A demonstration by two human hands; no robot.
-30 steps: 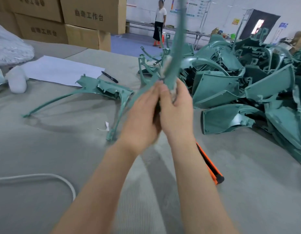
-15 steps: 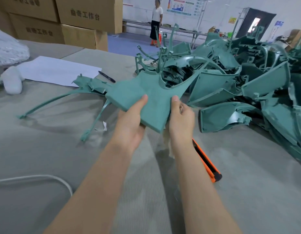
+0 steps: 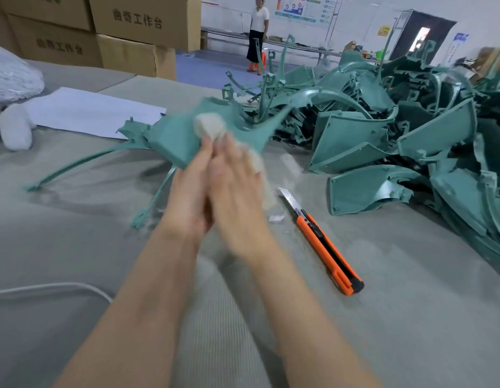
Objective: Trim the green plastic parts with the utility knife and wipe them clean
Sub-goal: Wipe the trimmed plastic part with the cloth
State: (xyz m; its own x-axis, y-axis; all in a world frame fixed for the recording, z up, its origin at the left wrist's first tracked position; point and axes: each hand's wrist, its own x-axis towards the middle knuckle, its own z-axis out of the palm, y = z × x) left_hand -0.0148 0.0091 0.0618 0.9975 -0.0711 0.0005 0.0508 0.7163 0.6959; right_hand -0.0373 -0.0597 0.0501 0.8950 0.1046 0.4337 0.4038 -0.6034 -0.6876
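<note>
Cartons [image 3: 142, 21] closed; cloth [image 3: 209, 126] prob. on green part [image 3: 176, 138].

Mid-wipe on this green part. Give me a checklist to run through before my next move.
1. Left hand holds the green part by its near edge: ok.
2. White cloth lies on the part at the right hand: ok. How the fingers hold it: cannot tell, blurred.
3. Utility knife lies on the table, out of both hands: ok.
4. Its blade retracted: not ok. It is out, close to the right hand.
5. Part wiped clean: cannot tell, motion blur hides the surface.
</note>
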